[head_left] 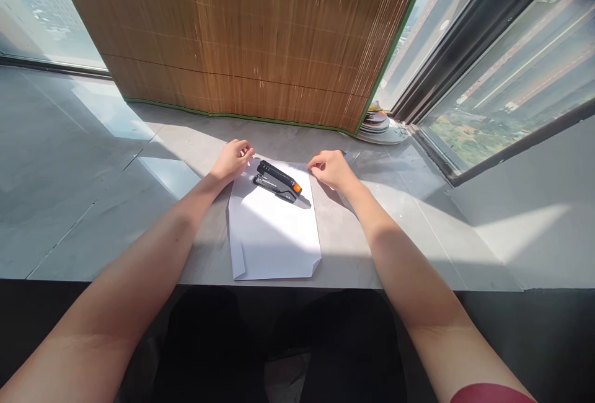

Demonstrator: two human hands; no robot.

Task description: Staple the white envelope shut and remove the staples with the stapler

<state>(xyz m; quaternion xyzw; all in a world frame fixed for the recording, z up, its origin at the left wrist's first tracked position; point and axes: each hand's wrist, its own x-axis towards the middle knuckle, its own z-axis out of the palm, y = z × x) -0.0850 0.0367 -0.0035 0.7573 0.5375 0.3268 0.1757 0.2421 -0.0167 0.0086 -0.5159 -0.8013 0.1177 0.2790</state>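
The bench [346, 235] under the fingers is gray and smooth, with thin lines across it and bright patches of sun. Far past the fingers hangs one brown blind [260, 37] with a green edge. It hides what is behind it. Glass shows to the left of the blind, and two window panes [515, 74] with dark frames show to the right. A pale wall [543, 235] is well to the right of the fingers.

There are two hands, one stapler and one pile of plates. I can't tell how many sheets are in the white paper [274, 242]. It lies between the hands and reaches back toward the person, with both near corners bent.

The left hand [229, 162] has curled fingers by the paper's far left corner. The right hand [335, 168] has bent fingers by the far right corner. I can't tell if either one grips the paper.

The black stapler [279, 180] sits on the paper between the fingers, its orange end nearer the right ones. The plates [382, 133] are past the right fingers, beside the blind.
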